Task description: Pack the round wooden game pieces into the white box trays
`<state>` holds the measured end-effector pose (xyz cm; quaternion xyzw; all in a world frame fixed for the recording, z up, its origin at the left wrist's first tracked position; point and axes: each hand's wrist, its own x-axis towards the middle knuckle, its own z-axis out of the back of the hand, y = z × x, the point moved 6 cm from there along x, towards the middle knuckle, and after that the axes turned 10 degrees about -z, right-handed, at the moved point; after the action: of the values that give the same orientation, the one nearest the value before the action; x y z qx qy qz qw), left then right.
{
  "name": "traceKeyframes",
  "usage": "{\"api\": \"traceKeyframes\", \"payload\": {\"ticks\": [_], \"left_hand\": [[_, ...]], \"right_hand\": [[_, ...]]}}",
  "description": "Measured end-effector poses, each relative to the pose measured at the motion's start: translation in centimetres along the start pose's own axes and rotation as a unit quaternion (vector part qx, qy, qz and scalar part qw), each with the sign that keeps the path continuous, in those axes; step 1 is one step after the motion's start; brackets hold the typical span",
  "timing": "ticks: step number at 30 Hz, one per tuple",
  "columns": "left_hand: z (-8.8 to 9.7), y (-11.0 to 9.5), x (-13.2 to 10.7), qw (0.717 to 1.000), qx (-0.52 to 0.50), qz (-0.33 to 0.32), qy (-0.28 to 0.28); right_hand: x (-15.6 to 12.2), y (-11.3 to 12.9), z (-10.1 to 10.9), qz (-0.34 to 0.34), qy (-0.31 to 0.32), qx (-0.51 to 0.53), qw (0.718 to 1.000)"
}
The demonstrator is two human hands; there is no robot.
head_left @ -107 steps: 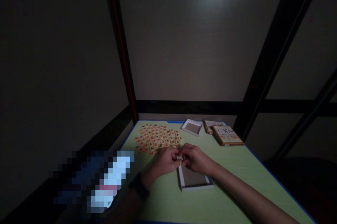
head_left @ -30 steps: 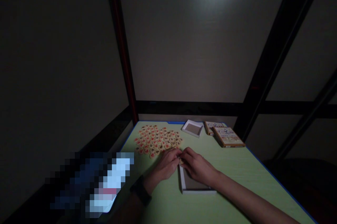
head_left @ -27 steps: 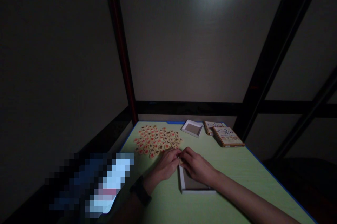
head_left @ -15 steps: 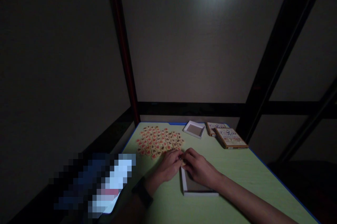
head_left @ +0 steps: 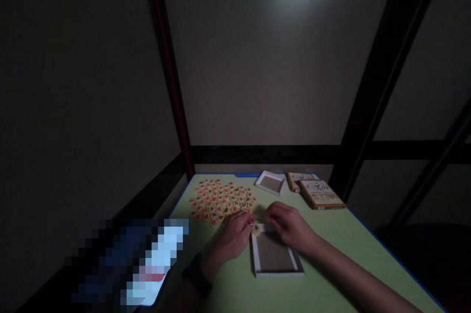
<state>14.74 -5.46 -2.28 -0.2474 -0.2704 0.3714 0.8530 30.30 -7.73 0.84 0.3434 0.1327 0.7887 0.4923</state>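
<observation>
A shallow white box tray (head_left: 277, 252) with a grey-brown inside lies on the table near me. One round Chinese chess piece (head_left: 256, 229) with a dark character rests in its far left corner. My left hand (head_left: 234, 233), wearing a dark wristband, is at that corner with its fingers bent together. Whatever those fingertips may pinch is hidden. Over the tray's far right side is my right hand (head_left: 292, 227), thumb and fingers apart, with nothing visible in them. Many more chess pieces (head_left: 221, 200), marked red or dark, lie spread beyond my left hand.
Another white box tray (head_left: 271, 183) stands at the table's far edge. Two printed boxes (head_left: 321, 193) lie to its right, one partly behind the other. A bright, pixelated screen (head_left: 158, 259) is at the lower left. The green table (head_left: 353, 249) has a blue edge.
My right hand has drawn away from my left, up and to the right. The piece in the tray's corner and more of the tray's inside now show.
</observation>
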Motion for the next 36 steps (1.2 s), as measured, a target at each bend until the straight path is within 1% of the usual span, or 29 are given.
{"api": "traceKeyframes", "payload": {"ticks": [2, 4, 5, 7, 9, 10, 12, 15, 18, 20, 24, 31, 36], "left_hand": [[0.1, -0.3, -0.1, 1.000, 0.014, -0.013, -0.011], [0.7, -0.8, 0.0, 0.998, 0.043, -0.035, -0.042], [1.4, -1.1, 0.1, 0.995, 0.066, -0.043, -0.064], [3.2, -1.1, 0.5, 0.985, 0.129, -0.044, -0.102], [5.6, -0.7, 1.3, 0.971, 0.210, -0.020, -0.115], [6.9, -0.2, 1.8, 0.963, 0.249, -0.001, -0.105], [9.2, 1.2, 3.0, 0.949, 0.308, 0.040, -0.054], [12.4, 4.0, 4.0, 0.920, 0.368, 0.135, 0.018], [14.2, 6.2, 4.6, 0.910, 0.369, 0.181, 0.048], [14.6, 7.2, 4.9, 0.908, 0.366, 0.192, 0.068], [14.3, 8.5, 5.6, 0.903, 0.369, 0.194, 0.107], [13.1, 9.3, 6.6, 0.894, 0.387, 0.174, 0.143], [12.2, 9.6, 6.6, 0.891, 0.399, 0.161, 0.143]], "right_hand": [[0.2, -0.7, 0.5, -0.001, -0.034, 0.008, 0.999], [0.3, -1.5, 0.6, 0.002, -0.056, 0.013, 0.998], [0.3, -1.9, 0.6, 0.006, -0.065, 0.015, 0.998], [0.3, -2.4, 0.5, 0.020, -0.085, 0.018, 0.996], [0.3, -2.8, 0.5, 0.034, -0.112, 0.018, 0.993], [0.3, -3.0, 0.6, 0.038, -0.125, 0.016, 0.991], [0.2, -3.2, 0.7, 0.042, -0.144, 0.012, 0.989], [0.2, -3.4, 0.7, 0.049, -0.148, -0.003, 0.988], [0.2, -3.5, 0.2, 0.062, -0.120, -0.047, 0.990], [0.2, -3.6, -0.1, 0.064, -0.103, -0.078, 0.990], [0.1, -3.8, -0.3, 0.061, -0.096, -0.105, 0.988], [0.0, -3.4, -0.4, 0.064, -0.091, -0.113, 0.987], [-0.1, -3.3, -0.5, 0.061, -0.087, -0.109, 0.988]]}}
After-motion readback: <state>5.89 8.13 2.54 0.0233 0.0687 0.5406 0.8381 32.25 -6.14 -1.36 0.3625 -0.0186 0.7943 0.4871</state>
